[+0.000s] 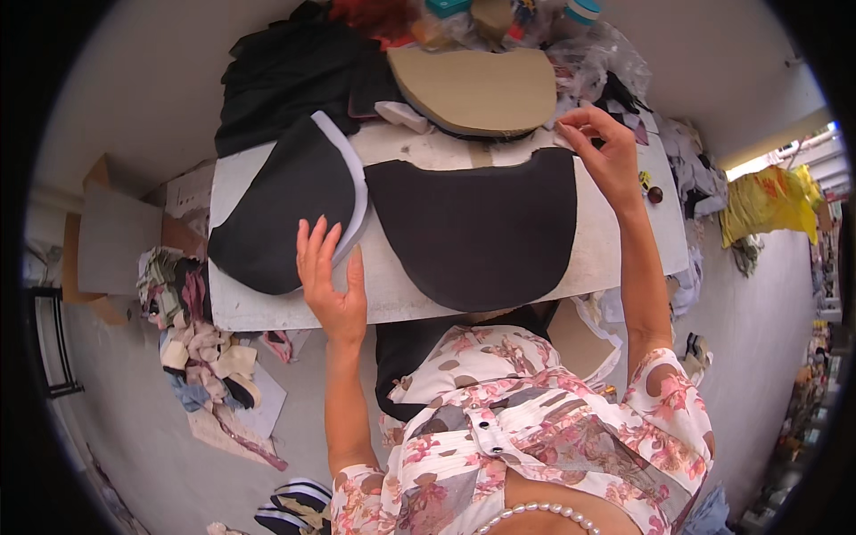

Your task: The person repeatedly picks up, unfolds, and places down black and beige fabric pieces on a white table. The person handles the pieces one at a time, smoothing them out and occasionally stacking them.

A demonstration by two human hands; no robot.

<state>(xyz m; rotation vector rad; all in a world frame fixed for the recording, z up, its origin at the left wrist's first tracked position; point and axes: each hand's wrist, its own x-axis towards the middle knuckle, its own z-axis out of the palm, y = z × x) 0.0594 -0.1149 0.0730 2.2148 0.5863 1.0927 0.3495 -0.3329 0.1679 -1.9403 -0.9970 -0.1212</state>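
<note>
Flat on white table [392, 299], left hand [332, 283] — fingers spread, beside stacked black piece [285, 209]. Pinching far corner of dark curved panel [477, 227] — right hand [604, 153], fingers narrow. Tan cardboard template [477, 89] beyond.

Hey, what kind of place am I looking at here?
Probably a small sewing or cutting workshop: a black half-round fabric panel on a worn white worktable, a tan half-round cardboard template, and fabric scraps on the floor.

The left hand [328, 283] lies flat on the white board [392, 294] while the right hand [604, 152] pinches the black fabric piece's [477, 227] upper corner.
</note>
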